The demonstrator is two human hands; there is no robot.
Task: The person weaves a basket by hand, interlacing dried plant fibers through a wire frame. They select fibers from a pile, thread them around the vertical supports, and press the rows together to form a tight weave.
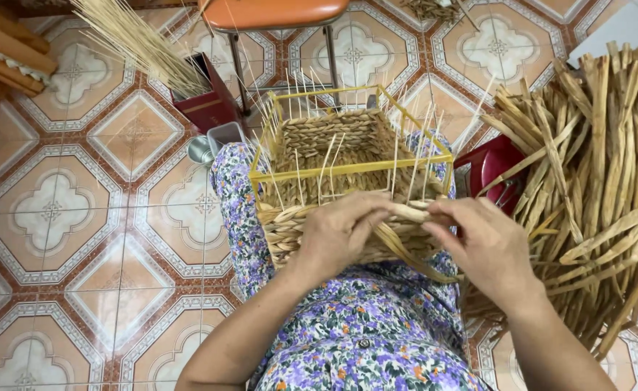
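Note:
A half-woven straw basket point(333, 137) on a yellow wire frame point(348, 170) rests on my lap, with thin pale upright stakes sticking out of its rim. My left hand point(340, 232) presses against the basket's near wall, fingers curled over the top woven row. My right hand point(482, 242) pinches a flat dried straw strand point(406, 250) at the near right corner; the strand runs under both hands and trails down toward my lap.
A big bundle of dried straw strands point(608, 181) lies at my right, over a red stool point(496, 166). A dark red box point(206, 94) holding thin pale sticks, a small metal cup point(199, 150) and an orange chair point(275, 14) stand beyond on the patterned tile floor point(80, 217).

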